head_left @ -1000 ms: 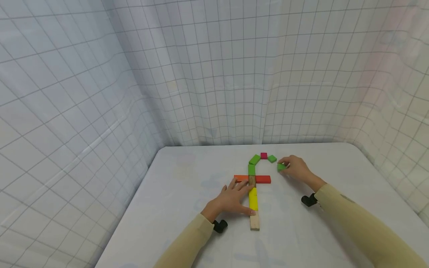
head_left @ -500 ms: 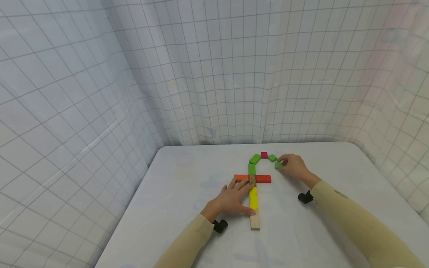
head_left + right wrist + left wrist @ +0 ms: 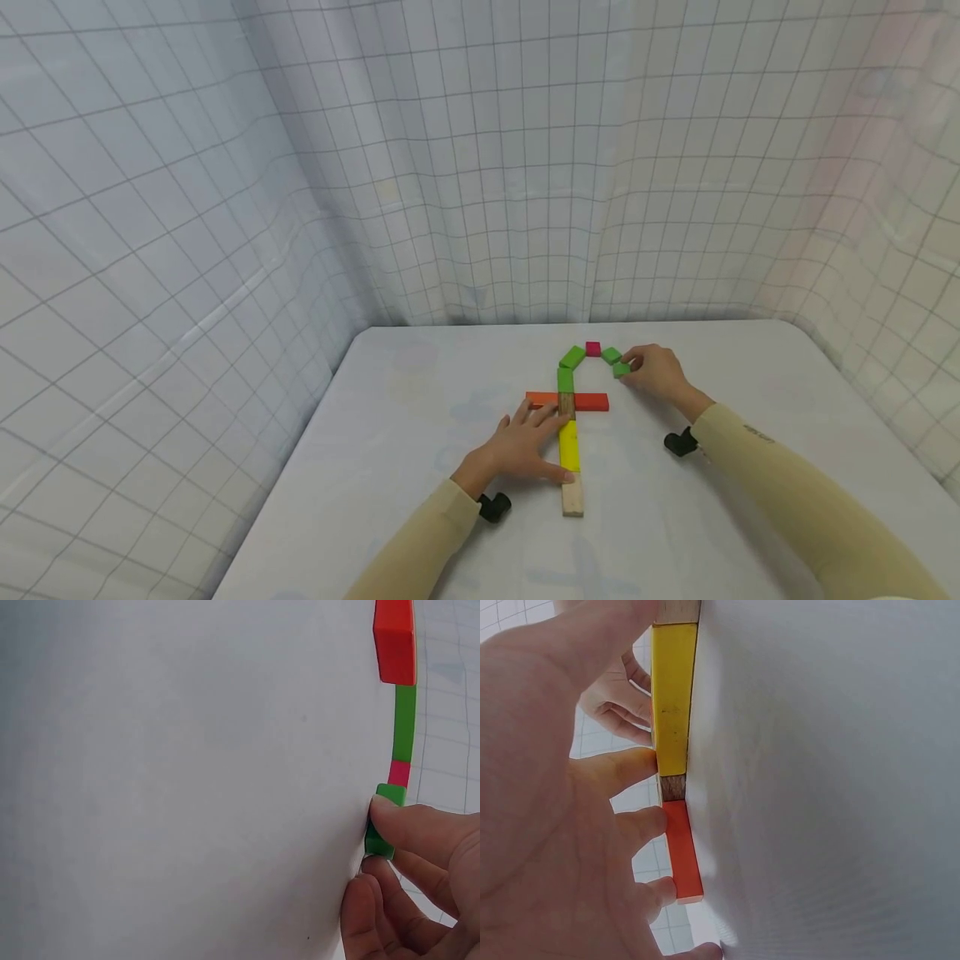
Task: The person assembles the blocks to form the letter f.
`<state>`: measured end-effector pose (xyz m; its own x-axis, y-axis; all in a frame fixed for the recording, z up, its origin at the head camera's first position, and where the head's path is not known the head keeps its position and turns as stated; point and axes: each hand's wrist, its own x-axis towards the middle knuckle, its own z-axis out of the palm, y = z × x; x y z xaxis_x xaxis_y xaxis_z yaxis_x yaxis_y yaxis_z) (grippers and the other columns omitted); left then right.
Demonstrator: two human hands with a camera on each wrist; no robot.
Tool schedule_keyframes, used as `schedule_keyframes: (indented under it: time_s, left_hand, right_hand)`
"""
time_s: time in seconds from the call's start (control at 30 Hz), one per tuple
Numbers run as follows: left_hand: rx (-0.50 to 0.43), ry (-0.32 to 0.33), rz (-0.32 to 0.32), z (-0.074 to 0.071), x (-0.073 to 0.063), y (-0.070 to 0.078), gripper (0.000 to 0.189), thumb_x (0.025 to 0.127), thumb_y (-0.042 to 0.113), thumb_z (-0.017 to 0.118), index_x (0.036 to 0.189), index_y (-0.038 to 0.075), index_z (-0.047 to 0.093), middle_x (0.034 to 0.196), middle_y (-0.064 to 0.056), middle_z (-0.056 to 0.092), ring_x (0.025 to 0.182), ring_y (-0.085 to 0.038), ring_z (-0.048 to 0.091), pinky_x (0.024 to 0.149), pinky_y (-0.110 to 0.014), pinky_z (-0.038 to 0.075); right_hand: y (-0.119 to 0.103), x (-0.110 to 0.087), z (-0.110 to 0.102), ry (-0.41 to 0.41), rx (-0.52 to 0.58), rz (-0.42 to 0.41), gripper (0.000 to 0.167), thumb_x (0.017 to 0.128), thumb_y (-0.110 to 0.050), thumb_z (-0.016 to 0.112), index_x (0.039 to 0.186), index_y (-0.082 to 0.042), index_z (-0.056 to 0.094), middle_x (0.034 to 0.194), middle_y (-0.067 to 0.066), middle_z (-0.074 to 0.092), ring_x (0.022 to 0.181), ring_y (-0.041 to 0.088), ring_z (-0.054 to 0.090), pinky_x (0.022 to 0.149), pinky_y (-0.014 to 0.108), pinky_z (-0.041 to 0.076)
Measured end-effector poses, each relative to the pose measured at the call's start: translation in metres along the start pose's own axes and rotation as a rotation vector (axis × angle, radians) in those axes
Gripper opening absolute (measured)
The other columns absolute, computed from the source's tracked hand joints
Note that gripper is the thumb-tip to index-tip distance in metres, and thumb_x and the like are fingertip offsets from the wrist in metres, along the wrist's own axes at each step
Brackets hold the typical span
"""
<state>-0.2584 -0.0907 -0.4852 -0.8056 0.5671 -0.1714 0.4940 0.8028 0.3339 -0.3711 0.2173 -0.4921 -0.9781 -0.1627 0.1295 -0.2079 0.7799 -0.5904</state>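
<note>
Flat wooden blocks form a cane shape with a crossbar on the white table. My right hand (image 3: 660, 373) pinches a small green block (image 3: 621, 370) between thumb and fingers, at the hook's right end beside another small green block (image 3: 612, 356). My left hand (image 3: 517, 446) lies with fingers spread along the stem: its thumb is at the joint of the yellow block (image 3: 569, 446) and the pale wood block (image 3: 572, 500). Other fingertips touch the orange block (image 3: 682, 851) and the yellow one near the brown block (image 3: 566, 406), as the left wrist view shows.
A red block (image 3: 592, 402) makes the crossbar's right arm. Above the brown block, a green block (image 3: 566, 380), a tilted green block (image 3: 573, 357) and a crimson block (image 3: 593, 349) curve rightward. Checked white curtains (image 3: 480, 208) surround the table (image 3: 420, 467).
My right hand has moved slightly left, bringing its green block from apart to right beside the neighbouring small green block. The left hand has stayed in place.
</note>
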Motion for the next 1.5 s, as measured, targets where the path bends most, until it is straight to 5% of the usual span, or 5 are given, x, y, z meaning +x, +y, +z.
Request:
schedule_keyframes:
  time_s: [1.17,1.5]
  left_hand:
    - [0.015,0.008,0.046,-0.001,-0.001,0.006,0.101,0.082,0.072,0.066,0.162,0.035,0.017,0.169,0.000,0.011,0.152,-0.041,0.000,0.113,-0.070,0.011]
    - [0.020,0.139,0.000,-0.019,-0.014,-0.001,0.089,0.088,0.069,0.061,0.161,0.032,0.026,0.168,-0.003,0.013,0.153,-0.036,0.005,0.115,-0.068,0.011]
  right_hand:
    - [-0.001,-0.003,0.000,0.032,-0.016,0.036,0.034,0.081,-0.012,0.082,0.113,-0.002,0.074,0.093,0.011,0.068,0.084,0.026,0.059,0.070,0.036,0.048]
    - [-0.017,-0.015,-0.014,0.012,-0.051,0.023,0.041,0.091,-0.023,0.075,0.126,-0.004,0.068,0.113,0.020,0.067,0.097,0.034,0.063,0.075,0.045,0.054]
